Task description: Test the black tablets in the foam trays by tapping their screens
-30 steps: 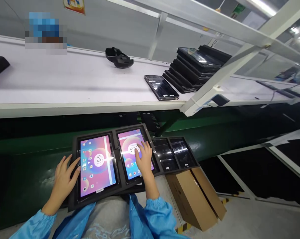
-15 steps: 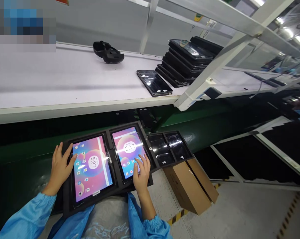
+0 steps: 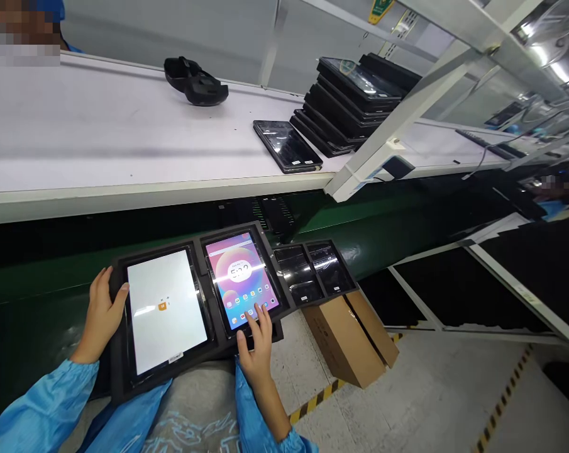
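In the lower left of the frame a black moulded tray [image 3: 124, 385] rests, as it seems, on the person's knees, with two tablets lying in it. The left hand [image 3: 100, 314] is open and lies along the tray's left rim, its thumb touching the white-screen tablet [image 3: 166, 314]. The right hand [image 3: 254, 345] is open too, with its fingertips on the bottom of the colourful-screen tablet [image 3: 239, 283]. I judge the tablets thin, stiff and not heavy. The glass face is smooth, slippery and easy to break, so the long edges are the better hold. The tray looks light and may bend, so it wants support on both sides. Just right of it stands a cardboard box [image 3: 350, 340].
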